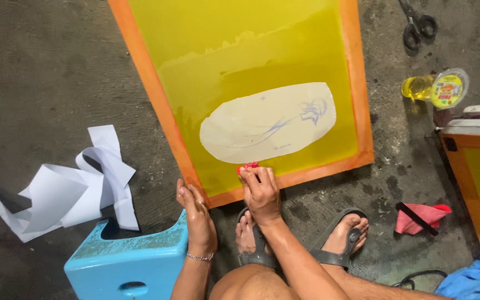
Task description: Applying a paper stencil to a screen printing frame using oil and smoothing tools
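Floor: dark, stained concrete floor is carrying everything.
Screen: orange-framed yellow screen is lying flat, a pale oval stencil sheet sitting on its mesh.
Left hand: resting flat with fingers together, pressing the frame's near corner.
Right hand: pinching a small red object (too small to identify) at the mesh's near edge.
Nearby: blue stool, crumpled white paper, scissors, oil bottle.

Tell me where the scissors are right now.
In the head view, the scissors lie on the concrete floor at the top right, just right of the orange screen frame and above the tipped bottle of yellow liquid.
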